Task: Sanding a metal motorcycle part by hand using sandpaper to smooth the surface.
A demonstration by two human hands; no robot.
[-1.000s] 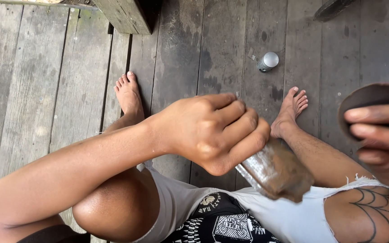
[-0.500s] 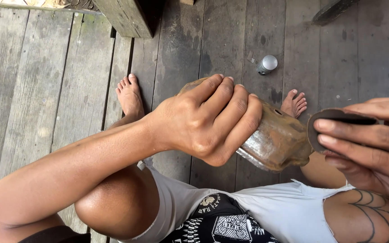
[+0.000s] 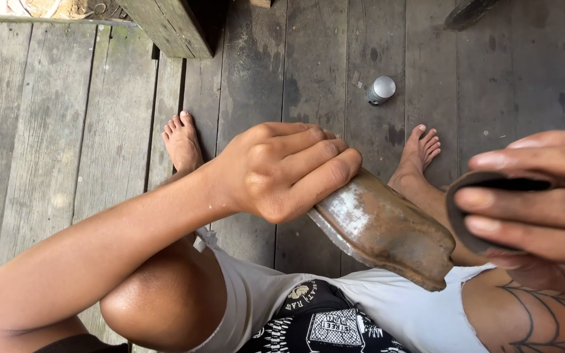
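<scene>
My left hand [image 3: 282, 171] is closed around one end of a rusty brown metal piece [image 3: 384, 230], which slants down to the right over my lap. My right hand [image 3: 544, 206] grips a dark, round, flat-edged object [image 3: 469, 225] at the right edge of the view, close to the free end of the metal piece. The two objects are apart by a small gap. I sit on weathered wooden planks with both bare feet stretched out ahead.
A small grey round-topped bottle [image 3: 380, 90] lies on the plank floor [image 3: 86, 131] beyond my right foot [image 3: 420, 153]. A wooden beam [image 3: 168, 26] stands at the top. My left foot [image 3: 182, 140] rests on the boards; my knee [image 3: 165, 301] is raised.
My left hand has swung the rusty piece up and then back down toward my lap. My right hand has turned its dark round object edge-on and brought it nearer the metal piece.
</scene>
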